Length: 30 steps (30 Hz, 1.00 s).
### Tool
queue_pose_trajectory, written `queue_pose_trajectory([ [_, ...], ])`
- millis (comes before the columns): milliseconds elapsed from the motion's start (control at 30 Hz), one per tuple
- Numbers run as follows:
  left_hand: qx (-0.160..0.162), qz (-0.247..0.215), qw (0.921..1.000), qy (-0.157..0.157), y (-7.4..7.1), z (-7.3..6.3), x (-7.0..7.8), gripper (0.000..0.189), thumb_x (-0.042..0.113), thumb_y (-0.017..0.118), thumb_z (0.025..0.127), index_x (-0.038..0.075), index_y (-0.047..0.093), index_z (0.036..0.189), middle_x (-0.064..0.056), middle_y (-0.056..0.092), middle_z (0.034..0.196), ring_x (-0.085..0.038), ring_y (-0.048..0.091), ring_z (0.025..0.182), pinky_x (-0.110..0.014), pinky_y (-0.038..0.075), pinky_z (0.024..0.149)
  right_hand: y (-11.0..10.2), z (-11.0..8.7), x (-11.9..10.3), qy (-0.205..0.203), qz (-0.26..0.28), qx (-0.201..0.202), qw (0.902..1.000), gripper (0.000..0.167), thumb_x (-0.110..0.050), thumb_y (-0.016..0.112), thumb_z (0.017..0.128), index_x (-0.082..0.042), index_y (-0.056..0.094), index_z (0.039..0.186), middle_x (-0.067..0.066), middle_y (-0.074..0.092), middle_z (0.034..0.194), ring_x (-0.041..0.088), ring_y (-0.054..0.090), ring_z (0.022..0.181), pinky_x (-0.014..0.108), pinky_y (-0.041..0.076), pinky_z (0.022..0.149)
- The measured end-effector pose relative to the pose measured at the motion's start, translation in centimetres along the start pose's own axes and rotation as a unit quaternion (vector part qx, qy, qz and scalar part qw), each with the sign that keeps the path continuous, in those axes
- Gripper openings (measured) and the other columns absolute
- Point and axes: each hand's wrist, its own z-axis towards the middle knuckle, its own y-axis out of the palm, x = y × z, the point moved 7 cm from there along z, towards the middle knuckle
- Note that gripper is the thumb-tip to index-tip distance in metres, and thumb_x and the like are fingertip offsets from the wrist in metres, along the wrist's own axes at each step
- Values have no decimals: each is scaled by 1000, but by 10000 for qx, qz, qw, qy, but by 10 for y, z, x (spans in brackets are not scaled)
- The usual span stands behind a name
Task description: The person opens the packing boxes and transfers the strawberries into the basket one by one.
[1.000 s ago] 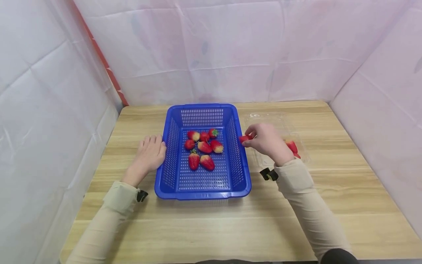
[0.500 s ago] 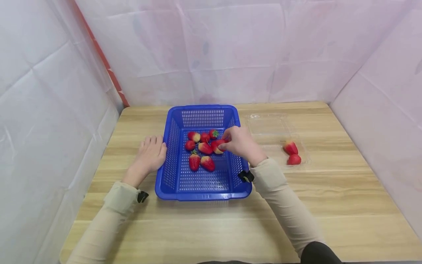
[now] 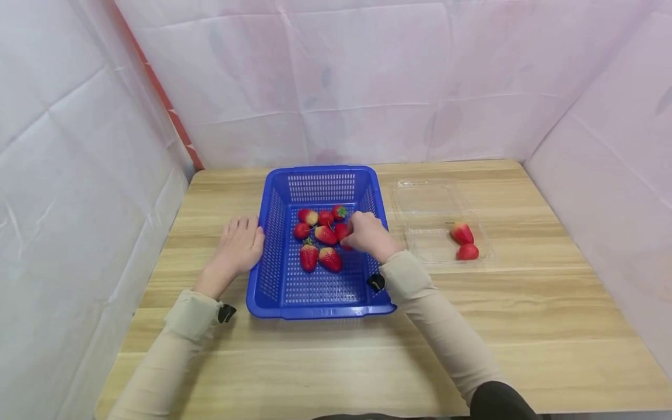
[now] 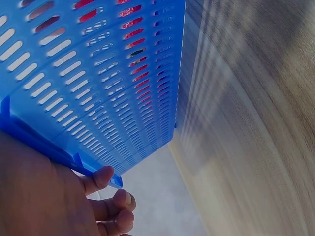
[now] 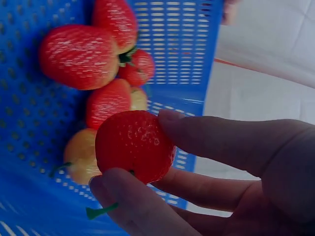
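Note:
My right hand (image 3: 370, 234) reaches into a blue perforated plastic basket (image 3: 320, 312). It pinches a red strawberry (image 5: 135, 142) between thumb and fingers, low over the fruit there; a thin green stem (image 5: 102, 211) shows by a fingertip. Beneath lie several red strawberries (image 3: 308, 257), some with pale yellow ends, and small round red fruits (image 3: 301, 231). My left hand (image 3: 240, 245) rests flat against the basket's left side. In the left wrist view its thumb (image 4: 103, 177) touches the basket's rim, with the other fingers loosely extended beside it.
Right of the basket, a clear plastic clamshell box (image 3: 427, 198) lies open on the wooden table (image 3: 336, 373). Inside it are a strawberry (image 3: 462, 233) with a yellowish end and a rounder red fruit (image 3: 468, 252). White sheets (image 3: 336, 81) hang around the table.
My right hand has moved left from the basket's right rim, over the clamshell box, and down into the basket with the strawberry. The left hand stays in place.

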Motion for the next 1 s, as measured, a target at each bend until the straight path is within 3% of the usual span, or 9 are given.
queue_pose_trajectory([
  [333,0,-39,10000,9,-1,1,-1,34,26,21,105,1,43,111,-18,46,101,-37,38,96,-49,30,83,12,8,1,-118,-366,-141,9992,24,-16,81,80,-4,60,81,6,57,75,23,54,70,37,46,67],
  [500,-21,-37,10000,37,-1,1,-1,35,26,20,105,1,43,112,-18,46,102,-37,37,96,-49,30,84,23,9,-2,-170,-551,-468,9972,24,-4,76,77,-8,52,75,4,48,71,22,49,67,33,44,61],
  [667,-11,-58,10000,57,-1,1,-1,35,26,21,105,1,43,111,-18,47,102,-37,38,96,-50,30,84,32,9,-5,-111,-709,-836,9939,19,2,73,76,-6,57,84,7,53,78,24,53,72,33,47,63],
  [833,-8,-130,9999,84,-1,1,-1,37,27,19,105,1,44,112,-19,47,104,-38,38,98,-51,30,86,35,13,-4,-87,-814,-795,9935,22,0,76,77,-3,62,95,9,61,86,26,58,77,34,50,67],
  [1000,-85,-178,9998,79,1,1,-1,36,27,19,105,2,43,112,-19,47,105,-38,38,99,-51,29,86,35,15,-5,-155,-755,-740,9943,19,-1,76,78,-3,62,91,9,61,82,25,59,74,33,49,64],
])
